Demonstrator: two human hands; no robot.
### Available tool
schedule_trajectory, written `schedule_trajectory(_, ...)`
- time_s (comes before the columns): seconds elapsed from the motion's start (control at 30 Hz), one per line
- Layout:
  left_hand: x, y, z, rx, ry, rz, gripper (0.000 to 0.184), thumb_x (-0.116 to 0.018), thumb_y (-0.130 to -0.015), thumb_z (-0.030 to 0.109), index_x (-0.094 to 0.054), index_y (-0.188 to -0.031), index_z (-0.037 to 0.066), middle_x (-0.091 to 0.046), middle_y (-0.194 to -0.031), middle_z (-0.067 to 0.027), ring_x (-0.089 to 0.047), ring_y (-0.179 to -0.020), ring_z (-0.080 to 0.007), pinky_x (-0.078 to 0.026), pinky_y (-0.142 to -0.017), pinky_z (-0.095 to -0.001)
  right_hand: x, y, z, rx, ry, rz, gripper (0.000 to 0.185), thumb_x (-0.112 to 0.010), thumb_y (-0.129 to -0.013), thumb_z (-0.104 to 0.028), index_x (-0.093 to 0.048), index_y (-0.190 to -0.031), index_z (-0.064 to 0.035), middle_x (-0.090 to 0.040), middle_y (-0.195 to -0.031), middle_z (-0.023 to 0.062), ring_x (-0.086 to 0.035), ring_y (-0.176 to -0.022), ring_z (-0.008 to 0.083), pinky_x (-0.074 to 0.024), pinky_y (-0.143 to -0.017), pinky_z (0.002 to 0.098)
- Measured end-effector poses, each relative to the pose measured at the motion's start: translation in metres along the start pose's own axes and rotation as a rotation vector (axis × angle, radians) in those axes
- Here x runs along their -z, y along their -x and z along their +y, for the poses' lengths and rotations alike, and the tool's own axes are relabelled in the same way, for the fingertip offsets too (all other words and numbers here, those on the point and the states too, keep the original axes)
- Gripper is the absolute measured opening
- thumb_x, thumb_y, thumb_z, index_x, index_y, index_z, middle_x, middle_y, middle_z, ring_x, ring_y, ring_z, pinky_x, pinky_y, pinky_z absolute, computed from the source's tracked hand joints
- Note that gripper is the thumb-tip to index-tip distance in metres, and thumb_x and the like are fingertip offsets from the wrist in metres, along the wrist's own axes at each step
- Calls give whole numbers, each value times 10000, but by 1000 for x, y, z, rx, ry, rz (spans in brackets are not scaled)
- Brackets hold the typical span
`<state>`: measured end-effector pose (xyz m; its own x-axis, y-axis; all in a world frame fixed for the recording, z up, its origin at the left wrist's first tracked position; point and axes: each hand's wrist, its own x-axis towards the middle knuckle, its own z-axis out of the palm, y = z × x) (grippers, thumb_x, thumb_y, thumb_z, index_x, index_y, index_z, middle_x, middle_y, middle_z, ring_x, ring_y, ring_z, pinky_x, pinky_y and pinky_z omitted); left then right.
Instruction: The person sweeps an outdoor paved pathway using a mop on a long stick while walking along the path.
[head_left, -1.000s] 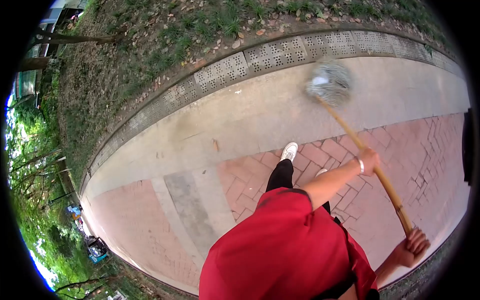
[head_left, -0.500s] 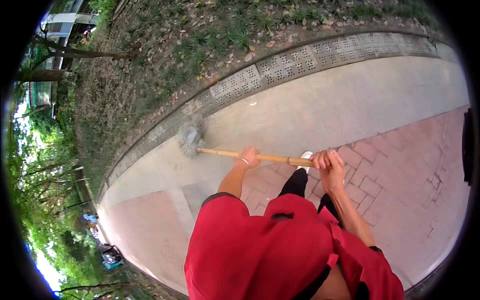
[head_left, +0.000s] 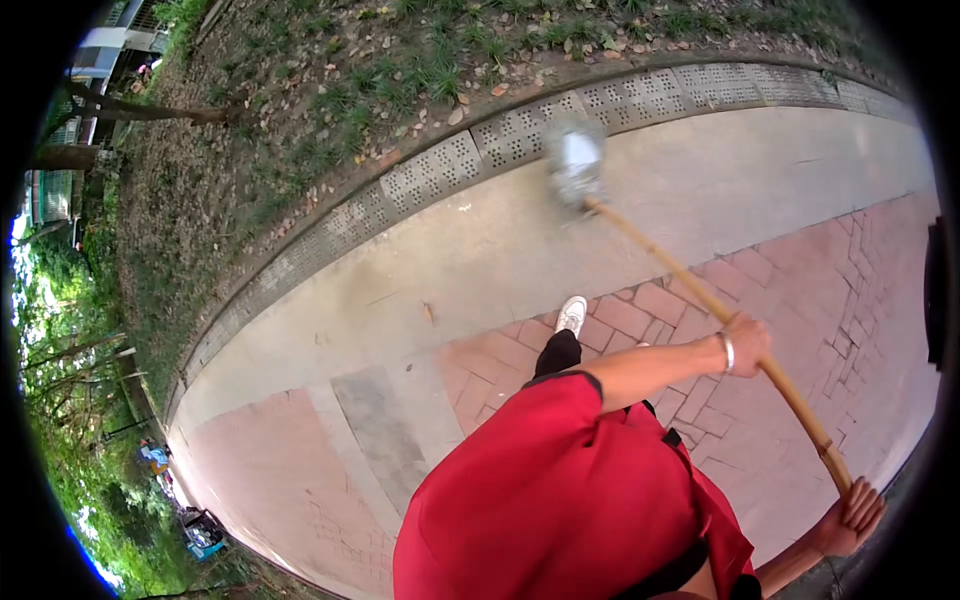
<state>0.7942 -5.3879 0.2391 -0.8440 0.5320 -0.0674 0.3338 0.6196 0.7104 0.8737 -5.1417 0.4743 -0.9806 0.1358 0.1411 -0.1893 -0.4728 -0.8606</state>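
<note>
A long-handled broom (head_left: pixel 690 278) with a bamboo-like handle runs diagonally over the paving. Its bushy grey-green head (head_left: pixel 577 165), blurred by motion and with a pale patch, is by the perforated edging slabs. My left hand (head_left: pixel 746 346), with a white band at the wrist, is wrapped around the middle of the handle. At the lower right, my right hand (head_left: pixel 852 517) is closed around the handle's top end. My red garment (head_left: pixel 560 480) fills the lower middle, and one white shoe (head_left: pixel 572 315) shows beyond it on the paving.
Perforated slabs (head_left: pixel 432 172) line the pale concrete strip (head_left: pixel 370 270). Beyond them lies a planted bed (head_left: pixel 300 110) with grass and dry leaves. Reddish paving (head_left: pixel 800 280) is at the right. One fallen leaf (head_left: pixel 428 313) lies on the concrete. Trees (head_left: pixel 150 110) stand at the left.
The broom head has swung right along the slabs, and the handle has turned to a steeper diagonal. My left hand has moved right; my right hand has moved down and right. Both keep hold.
</note>
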Motion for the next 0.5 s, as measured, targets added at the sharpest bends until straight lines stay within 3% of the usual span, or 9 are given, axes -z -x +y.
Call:
schedule_trajectory(0.07, -14, -32, -13, 4, 22, 1, 132, -618, -568, 222, -651, -650, 125, -618, -676, -101, -611, -708, -264, -452, -615, -394, -28, 0, 23, -52, -60, -161, 391, -335, -925, -137, -218, -552, -161, -168, -473, -28, -169, -458, 89, -299, -585, 240)
schedule_trajectory(0.13, -25, -39, -45, 10, 33, -1, 169, -618, -570, 217, -655, -658, 78, -623, -695, -117, -616, -738, -268, -456, -648, -385, -45, 4, 70, 64, 112, -13, 391, -343, -919, -130, -217, -550, -159, -167, -475, -23, -176, -464, 93, -287, -576, 248)
schedule_trajectory(0.2, -38, -31, -87, 80, 73, 60, 145, -630, -557, 214, -652, -633, 92, -624, -688, -109, -618, -723, -269, -459, -660, -384, -74, 3, 112, 3, 109, 131, 390, -347, -915, -124, -221, -547, -160, -173, -478, -20, -182, -467, 93, -270, -563, 260)
schedule_trajectory(0.33, -19, 66, -136, 267, 107, 261, 129, -660, -524, 235, -607, -585, 135, -584, -633, -97, -580, -690, -305, -428, -632, -417, -106, -12, 156, -223, -107, -116, 394, -340, -921, -138, -234, -543, -164, -181, -477, -32, -176, -456, 84, -245, -526, 247)
schedule_trajectory(0.37, -24, 100, -152, 303, 84, 370, 143, -665, -530, 250, -589, -570, 135, -575, -623, -95, -574, -684, -304, -422, -623, -422, -115, -5, 181, -213, 55, 86, 396, -329, -931, -165, -248, -544, -164, -186, -476, -37, -176, -453, 86, -236, -497, 244)
schedule_trajectory(0.4, -33, 137, -176, 317, 47, 498, 182, -666, -553, 279, -558, -549, 132, -556, -604, -95, -562, -671, -302, -417, -606, -417, -116, 0, 215, -233, 80, -179, 394, -330, -935, -204, -262, -550, -162, -203, -480, -38, -188, -454, 88, -227, -470, 253)
schedule_trajectory(0.43, -39, 176, -209, 393, 51, 377, 207, -675, -555, 307, -565, -573, 133, -549, -599, -102, -557, -652, -308, -419, -608, -423, -139, 12, 250, -377, 59, -133, 403, -351, -929, -257, -258, -552, -148, -208, -485, -38, -198, -456, 96, -215, -448, 264)
schedule_trajectory(0.47, -51, 221, -240, 539, 1, 313, 177, -657, -603, 308, -626, -670, 148, -612, -734, -100, -595, -726, -310, -457, -650, -441, -158, 31, 290, -371, 117, -214, 403, -386, -908, -271, -251, -552, -137, -240, -492, -26, -231, -457, 103, -231, -442, 267)
schedule_trajectory(0.5, -40, 265, -263, 630, -48, 105, 209, -662, -607, 313, -635, -727, 144, -609, -737, -105, -590, -744, -320, -469, -658, -415, -163, 48, 327, -495, 96, -244, 373, -399, -889, -262, -315, -559, -107, -336, -515, 4, -324, -469, 131, -295, -459, 276)
